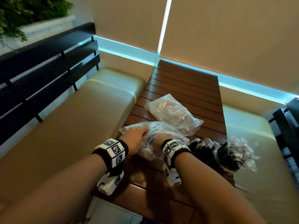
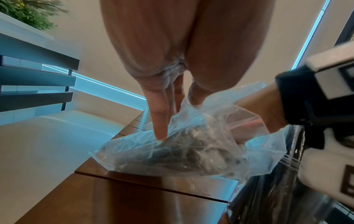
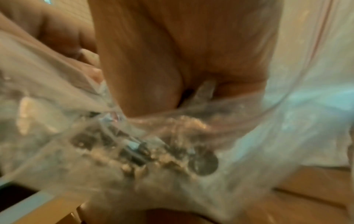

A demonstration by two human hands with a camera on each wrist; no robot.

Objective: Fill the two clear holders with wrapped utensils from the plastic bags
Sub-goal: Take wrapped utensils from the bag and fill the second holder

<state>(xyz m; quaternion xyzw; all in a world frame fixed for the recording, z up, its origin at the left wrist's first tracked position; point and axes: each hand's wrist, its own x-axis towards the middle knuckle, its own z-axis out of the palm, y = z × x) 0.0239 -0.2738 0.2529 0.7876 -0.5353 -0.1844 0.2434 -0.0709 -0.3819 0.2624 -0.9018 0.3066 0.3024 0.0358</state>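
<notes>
Her left hand (image 1: 137,139) pinches the near plastic bag (image 2: 191,151) on the table (image 1: 186,88) while the right hand (image 3: 182,60) reaches inside, grip unclear; next, lift utensils toward the holders (image 1: 226,157).

Clear bag (image 1: 159,131) of dark wrapped utensils (image 2: 184,153) lies crumpled under the left fingers (image 2: 160,121); second bag (image 1: 174,114) beyond them.

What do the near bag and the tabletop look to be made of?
Near bag: thin clear plastic film, glossy and crinkled, with dark utensils showing through. Tabletop: dark brown slats, probably varnished wood, judging by the grooves between boards and the sheen; it could be a laminate.
</notes>
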